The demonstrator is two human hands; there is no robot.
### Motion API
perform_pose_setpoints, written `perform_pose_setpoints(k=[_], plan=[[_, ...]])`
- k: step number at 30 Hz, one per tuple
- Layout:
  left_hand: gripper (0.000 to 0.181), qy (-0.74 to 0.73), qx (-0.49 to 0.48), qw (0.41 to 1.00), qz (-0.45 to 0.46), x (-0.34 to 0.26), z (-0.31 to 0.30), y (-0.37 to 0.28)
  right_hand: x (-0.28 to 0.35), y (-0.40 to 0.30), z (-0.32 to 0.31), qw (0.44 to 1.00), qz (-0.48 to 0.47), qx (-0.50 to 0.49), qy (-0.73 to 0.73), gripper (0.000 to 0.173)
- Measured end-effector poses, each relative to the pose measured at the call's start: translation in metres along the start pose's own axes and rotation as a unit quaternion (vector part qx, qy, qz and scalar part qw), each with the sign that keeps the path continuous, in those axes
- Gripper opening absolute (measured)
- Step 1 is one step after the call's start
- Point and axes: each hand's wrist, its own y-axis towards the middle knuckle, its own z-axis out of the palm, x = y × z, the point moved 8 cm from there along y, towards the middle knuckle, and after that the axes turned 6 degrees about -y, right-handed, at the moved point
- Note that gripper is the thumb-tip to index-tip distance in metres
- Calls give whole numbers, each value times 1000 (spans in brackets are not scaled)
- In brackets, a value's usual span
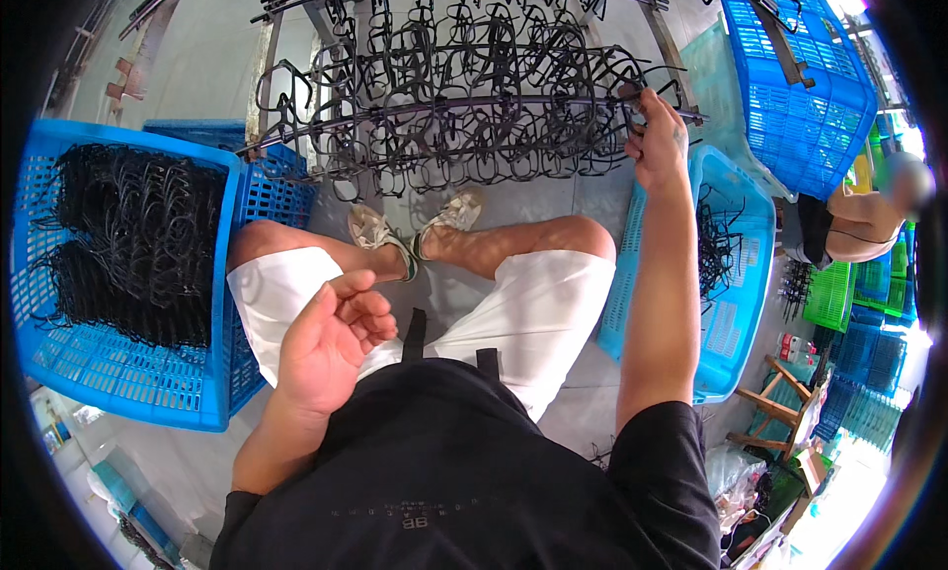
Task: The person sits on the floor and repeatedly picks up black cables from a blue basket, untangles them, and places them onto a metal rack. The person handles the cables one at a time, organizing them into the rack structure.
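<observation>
Rows of black eyeglass frames hang from metal rods on a rack in front of my knees. At the right end of the front rod, my right hand pinches a black eyeglass frame between thumb and fingers. My fingers partly hide this frame, so I cannot tell whether it rests on the rod. Above my lap is my left hand, palm turned inward, fingers loosely curled and apart from the thumb. Nothing shows in it.
A blue plastic crate on my left holds stacked black eyeglass frames. To my right, a light-blue basket contains loose black pieces. Beyond are a tall blue crate, a wooden stool and another person.
</observation>
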Motion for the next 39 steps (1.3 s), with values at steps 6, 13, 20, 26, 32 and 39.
perform_pose_setpoints(k=[6,13,20,26,32,39], plan=[[35,21,-80,997,6,5,-20,-3,-9,13,-2,1000,-4,-17,15,29],[37,11,-75,997,13,12,-29,-5,-19,20,-2,993,-51,-106,9,29],[32,89,-44,995,0,2,-40,2,-45,40,-32,997,-54,-39,49,43],[34,656,-234,537,476,-230,-36,-56,-5,-40,-78,939,-284,-184,-64,47],[62,789,-424,417,156,-354,-111,-43,-44,-145,27,946,-288,-59,-136,37],[33,742,-276,557,250,-390,-127,-46,-102,-186,74,955,-233,115,-140,29]])
